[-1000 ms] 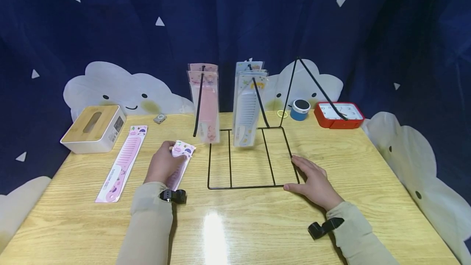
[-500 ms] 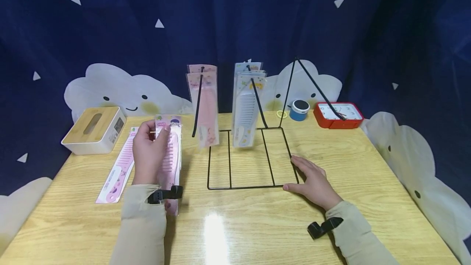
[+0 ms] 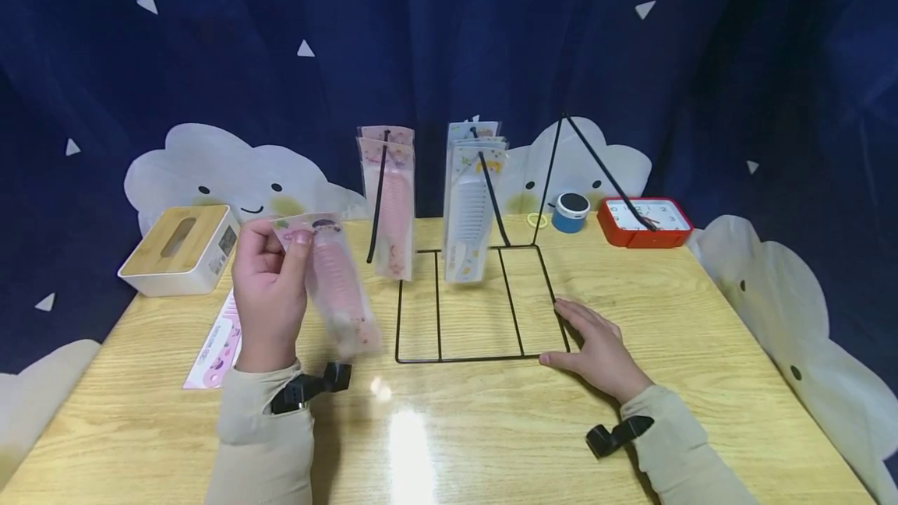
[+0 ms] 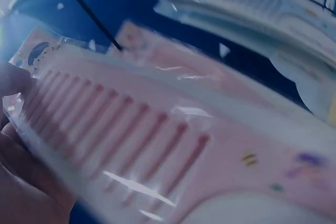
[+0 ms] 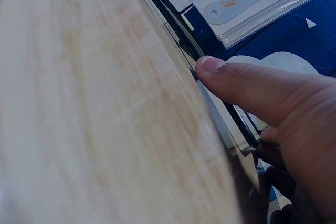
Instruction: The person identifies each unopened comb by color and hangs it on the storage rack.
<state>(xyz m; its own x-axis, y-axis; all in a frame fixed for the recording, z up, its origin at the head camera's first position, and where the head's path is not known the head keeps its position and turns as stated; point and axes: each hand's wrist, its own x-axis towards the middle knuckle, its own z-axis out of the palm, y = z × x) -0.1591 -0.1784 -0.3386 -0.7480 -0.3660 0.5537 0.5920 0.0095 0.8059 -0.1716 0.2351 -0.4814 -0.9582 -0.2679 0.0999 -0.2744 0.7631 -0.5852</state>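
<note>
In the head view my left hand (image 3: 269, 298) pinches a packaged pink comb (image 3: 337, 279) near its top card, thumb in front. The comb hangs tilted above the table, lower end to the right. Seen close in the left wrist view, its pink teeth (image 4: 128, 124) show through clear wrap. My right hand (image 3: 596, 349) rests at the near right corner of a black wire rack (image 3: 480, 358), thumb and fingers extended against its base. On the rack's hooks hang pink packaged combs (image 3: 394, 217) at left and blue packaged combs (image 3: 468, 217) in the middle.
Another packaged comb (image 3: 219, 349) lies on the table, partly hidden by my left hand. A tissue box (image 3: 175, 248) stands far left. Behind the rack's right side are a yellow ring (image 3: 536, 220), a blue speaker (image 3: 570, 217) and a red clock (image 3: 641, 226). The right hook (image 3: 610, 166) carries nothing.
My left hand has lifted the packaged comb off the table and moved up and to the left; the comb's lower end has swung right. My right hand stays at the rack corner.
</note>
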